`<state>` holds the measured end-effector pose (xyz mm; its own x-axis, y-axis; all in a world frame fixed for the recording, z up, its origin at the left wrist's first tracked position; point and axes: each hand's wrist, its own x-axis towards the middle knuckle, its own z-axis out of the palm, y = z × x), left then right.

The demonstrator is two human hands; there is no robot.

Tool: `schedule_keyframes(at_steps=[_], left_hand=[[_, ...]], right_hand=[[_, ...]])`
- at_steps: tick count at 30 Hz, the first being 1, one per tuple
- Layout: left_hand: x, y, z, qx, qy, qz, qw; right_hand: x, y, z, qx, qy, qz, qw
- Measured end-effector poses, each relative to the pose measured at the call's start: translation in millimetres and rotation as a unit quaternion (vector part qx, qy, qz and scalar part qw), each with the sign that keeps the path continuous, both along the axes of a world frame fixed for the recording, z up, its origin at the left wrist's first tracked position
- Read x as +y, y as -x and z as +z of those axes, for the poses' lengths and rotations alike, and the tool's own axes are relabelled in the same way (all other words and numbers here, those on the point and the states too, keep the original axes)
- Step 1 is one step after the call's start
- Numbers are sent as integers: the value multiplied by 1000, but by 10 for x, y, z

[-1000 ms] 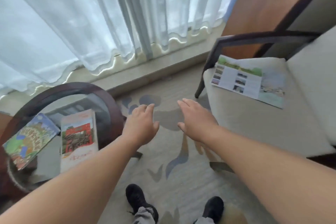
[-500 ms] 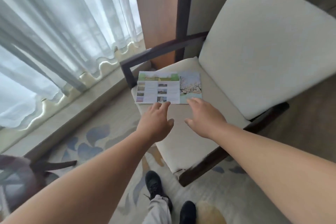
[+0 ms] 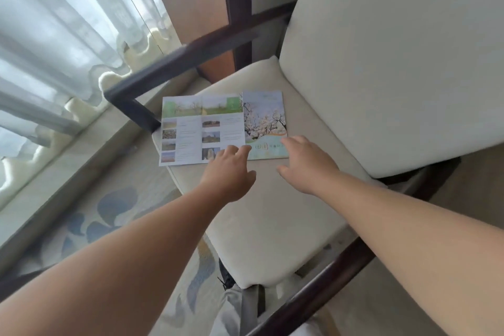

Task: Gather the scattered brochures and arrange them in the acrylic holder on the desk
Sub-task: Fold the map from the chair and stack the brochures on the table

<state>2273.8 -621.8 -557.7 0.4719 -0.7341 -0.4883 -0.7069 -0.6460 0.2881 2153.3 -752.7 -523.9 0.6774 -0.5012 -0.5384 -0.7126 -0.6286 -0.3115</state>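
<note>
Brochure (image 3: 218,128): lying on the chair seat (image 3: 272,213), before the backrest (image 3: 395,63).
Left hand (image 3: 229,172): reaching over its near edge.
Right hand (image 3: 305,166): reaching beside it, further right.
Curtain (image 3: 54,35): hanging left of the chair seat.

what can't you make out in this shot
Head view: the brochure print is too small and blurred to read.
Its near edge is covered by the left hand and right hand; whether they touch it is unclear.
The acrylic holder and desk lie outside the frame.
</note>
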Motion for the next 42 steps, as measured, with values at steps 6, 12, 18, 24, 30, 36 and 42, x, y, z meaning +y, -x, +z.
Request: schedule_keyframes(at_steps=[6, 12, 18, 24, 30, 36, 42], left_hand=[[-473, -136, -642, -5, -17, 39, 999], [-657, -265, -1153, -12, -81, 77, 994], [-635, -151, -1305, -2, -66, 130, 989], [-616, -300, -985, 83, 63, 221, 970], [-671, -602, -255, 180, 171, 464, 850], [-367, -712, 644, 180, 309, 559, 748], [485, -669, 1192, 272, 380, 600, 649]], right_hand=[[-435, -278, -691, 13, -36, 1, 999], [-667, -610, -1234, 40, -60, -45, 996], [-722, -897, -1489, -19, -124, -310, 942], [-776, -895, -1301, -93, -319, -418, 845], [-687, -915, -613, -127, -451, -375, 800], [-322, -1158, 157, -134, -446, -286, 837], [215, -1383, 686, -140, -526, -258, 798]])
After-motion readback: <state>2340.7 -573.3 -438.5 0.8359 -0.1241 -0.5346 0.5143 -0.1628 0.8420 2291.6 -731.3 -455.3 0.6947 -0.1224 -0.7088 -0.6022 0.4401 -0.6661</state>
